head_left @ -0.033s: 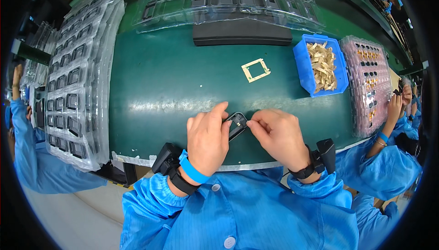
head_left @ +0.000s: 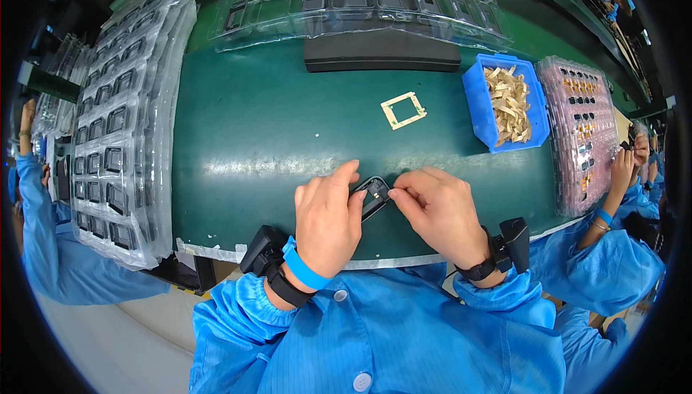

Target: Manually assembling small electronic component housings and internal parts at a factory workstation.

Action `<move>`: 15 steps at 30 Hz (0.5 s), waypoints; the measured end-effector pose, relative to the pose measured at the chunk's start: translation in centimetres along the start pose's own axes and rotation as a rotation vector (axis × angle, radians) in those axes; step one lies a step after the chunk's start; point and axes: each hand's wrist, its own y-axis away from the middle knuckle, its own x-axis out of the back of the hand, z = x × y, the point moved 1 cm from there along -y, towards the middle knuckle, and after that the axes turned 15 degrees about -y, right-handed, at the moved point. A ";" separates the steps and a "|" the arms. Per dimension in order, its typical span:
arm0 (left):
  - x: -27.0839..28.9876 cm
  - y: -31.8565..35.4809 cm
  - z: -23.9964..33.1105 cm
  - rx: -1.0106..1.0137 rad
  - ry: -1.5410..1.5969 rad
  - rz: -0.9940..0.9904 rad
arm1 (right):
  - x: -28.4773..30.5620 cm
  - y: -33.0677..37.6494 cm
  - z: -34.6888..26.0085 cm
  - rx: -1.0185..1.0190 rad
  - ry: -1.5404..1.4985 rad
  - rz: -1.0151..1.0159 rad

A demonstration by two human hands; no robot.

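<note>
Between my hands, just above the near part of the green table, is a small black device housing with a rounded rectangular frame and small metallic spots inside. My left hand grips its left side, thumb along the near-left edge; the palm hides part of it. My right hand has thumb and forefinger pinched together at the housing's right edge. Whatever lies between those fingertips is too small to make out. Beyond the hands, a flat cream-coloured square frame piece lies on the table.
A blue bin of tan strips stands at the right, beside pink trays of small parts. Clear plastic trays pile up at the left. More trays rest on a black box at the back. Co-workers sit on both sides.
</note>
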 end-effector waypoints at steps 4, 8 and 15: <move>1.4 0.9 0.5 0.095 0.034 -0.033 | -0.6 0.0 0.1 0.156 0.054 -0.017; 1.2 2.4 -0.2 0.128 0.059 -0.078 | -1.3 0.0 -0.2 0.229 0.136 -0.141; 0.8 2.4 -0.6 0.060 0.045 -0.009 | -1.8 0.1 0.3 0.331 0.114 -0.117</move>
